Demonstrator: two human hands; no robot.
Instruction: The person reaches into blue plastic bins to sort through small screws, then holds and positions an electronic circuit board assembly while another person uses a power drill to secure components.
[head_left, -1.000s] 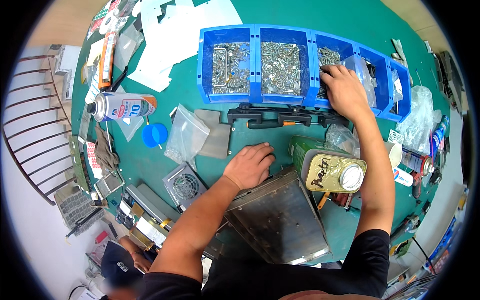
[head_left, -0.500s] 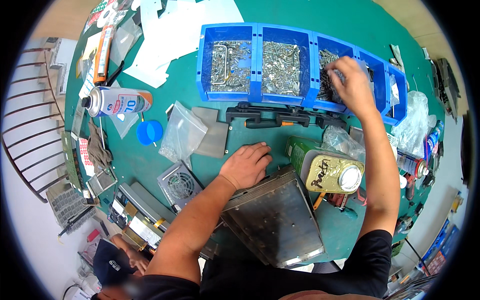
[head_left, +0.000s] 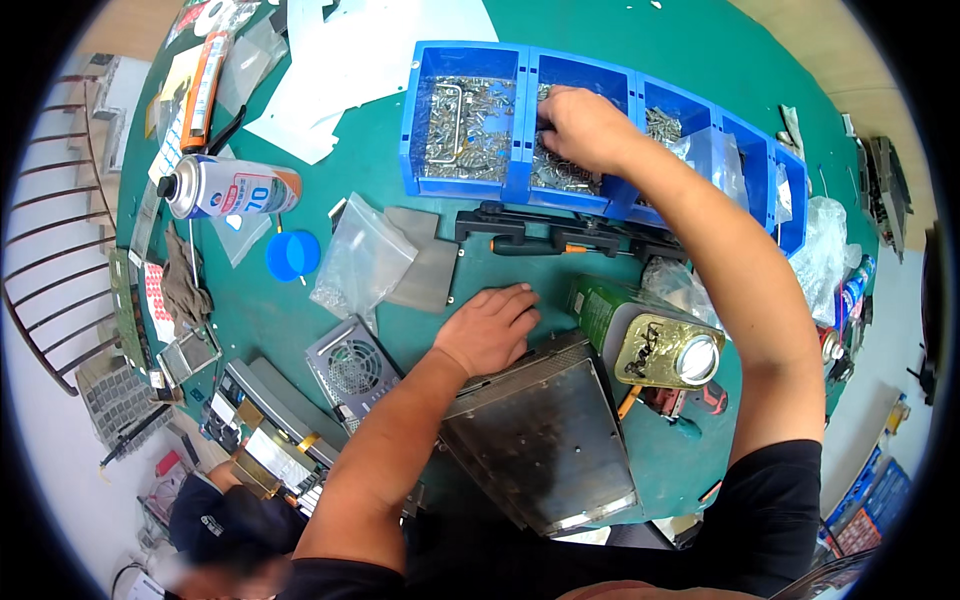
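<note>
My right hand reaches down into the second blue bin from the left, its fingers curled together among small metal screws. Whatever lies between the fingertips is hidden. My left hand rests with loosely stretched fingers on the green work mat, its heel against the far edge of a dark, stained metal case. That case lies tilted right in front of me. In the leftmost bin, a bent metal handle lies on more screws.
A green can with a gold top stands right of the case. Black rail-like parts lie below the bins. Leftward are a plastic bag, blue cap, spray can and fan-grilled unit. A person in a cap is at lower left.
My right hand has moved left from the third bin into the second. The left hand stays by the metal case. The view has shifted slightly.
</note>
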